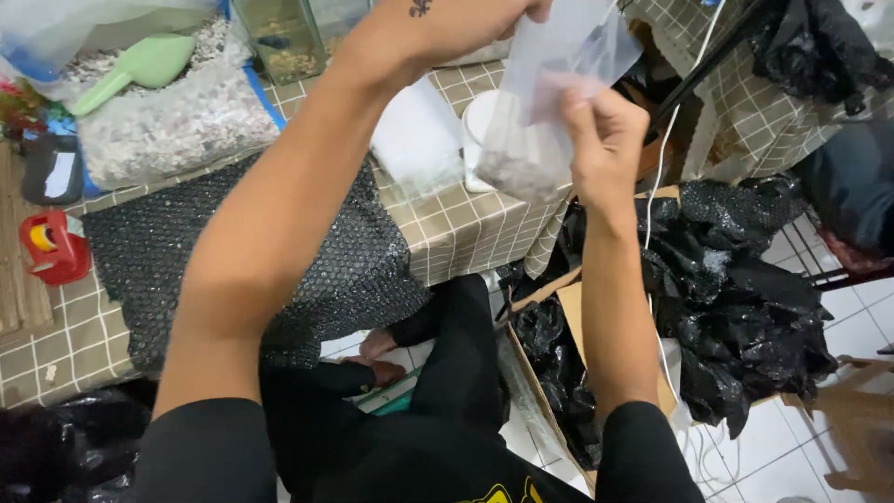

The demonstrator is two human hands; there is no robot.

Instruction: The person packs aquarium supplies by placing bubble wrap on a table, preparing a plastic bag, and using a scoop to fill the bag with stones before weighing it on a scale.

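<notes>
Both hands grip a clear bag (549, 102) above the bench (466, 233): right hand (605, 149) pinched on its side, left hand (484, 14) closed on its top edge. Grey gravel fills its bottom. Best kept upright, mouth taut. Scoop (140, 65) lies behind.

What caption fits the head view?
Both hands, left and right, hold up a clear bag of gravel over the table.

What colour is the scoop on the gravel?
Light green scoop, seen in the head view.
</notes>
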